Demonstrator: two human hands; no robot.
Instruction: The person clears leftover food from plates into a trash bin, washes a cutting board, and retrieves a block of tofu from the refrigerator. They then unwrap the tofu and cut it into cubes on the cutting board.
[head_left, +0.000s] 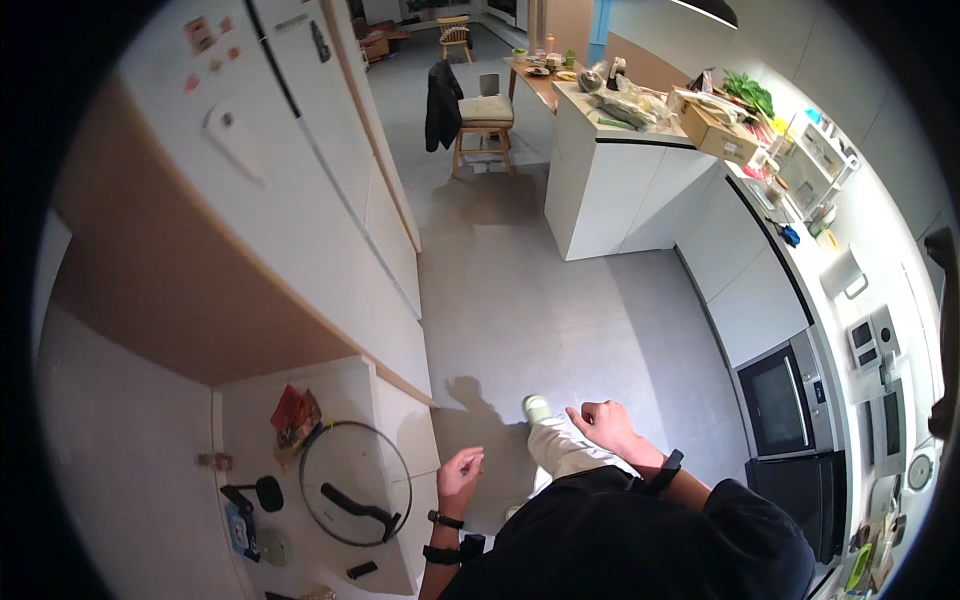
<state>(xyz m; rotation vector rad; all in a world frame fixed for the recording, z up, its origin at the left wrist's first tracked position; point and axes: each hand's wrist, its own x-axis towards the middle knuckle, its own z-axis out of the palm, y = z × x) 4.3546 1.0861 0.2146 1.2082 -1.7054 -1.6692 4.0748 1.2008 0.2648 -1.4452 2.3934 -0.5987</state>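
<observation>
My left hand (460, 474) hangs beside the edge of a white counter at lower left, fingers loosely curled, holding nothing that I can see. On that counter lies a glass pan lid (356, 480) with a black handle, the nearest thing to this hand. My right hand (604, 425) is in front of my body over the grey floor, its fingers curled in; no object shows in it. Both wrists wear black bands. Below the hands are my light trousers (562, 450) and a pale green slipper (536, 409).
White cabinets with a built-in oven (776, 401) line the right. A counter end (600, 187) bearing bagged vegetables (634, 105) and a cardboard box (716, 135) juts out ahead. A chair (486, 112) with a dark jacket stands beyond. A tall white refrigerator (300, 180) rises at left.
</observation>
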